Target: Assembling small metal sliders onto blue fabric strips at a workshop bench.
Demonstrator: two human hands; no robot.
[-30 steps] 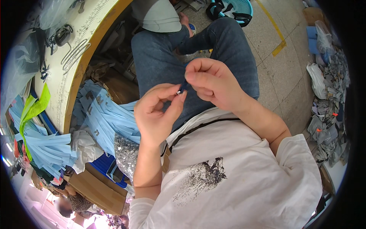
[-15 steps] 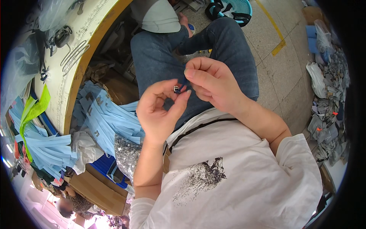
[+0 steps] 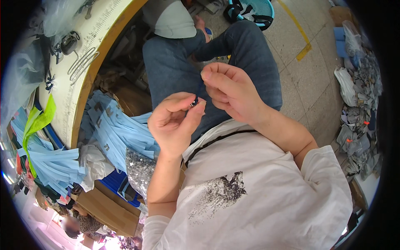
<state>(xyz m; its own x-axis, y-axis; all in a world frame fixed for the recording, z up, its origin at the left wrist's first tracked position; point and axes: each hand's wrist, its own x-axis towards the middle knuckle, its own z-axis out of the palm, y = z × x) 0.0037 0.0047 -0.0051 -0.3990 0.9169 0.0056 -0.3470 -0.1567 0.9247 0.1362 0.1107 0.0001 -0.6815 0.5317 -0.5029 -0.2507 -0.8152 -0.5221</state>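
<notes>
My left hand (image 3: 173, 123) is closed in a pinch on a small shiny metal buckle (image 3: 193, 103) with dark blue strap around it. The buckle shows between thumb and forefinger, too small to make out its exact shape. A narrow dark blue strap (image 3: 199, 88) rises from it toward my right hand (image 3: 231, 91). That hand's thumb and forefinger are pressed together on the strap's upper end, with the other fingers curled. Both hands are over my lap, in front of the jeans (image 3: 166, 66).
At left stands a pale table (image 3: 89, 37) bearing bent wire (image 3: 83, 64) and dark straps. Light blue strips (image 3: 118, 129) hang beside my left arm, above a cardboard box (image 3: 106, 208). Grey scraps (image 3: 362, 104) are piled at right. A turquoise basket (image 3: 262, 8) stands on the floor.
My left fingers have closed further around the buckle, which has turned and is now more hidden. The right hand stays nearly in place, still pinching the strap.
</notes>
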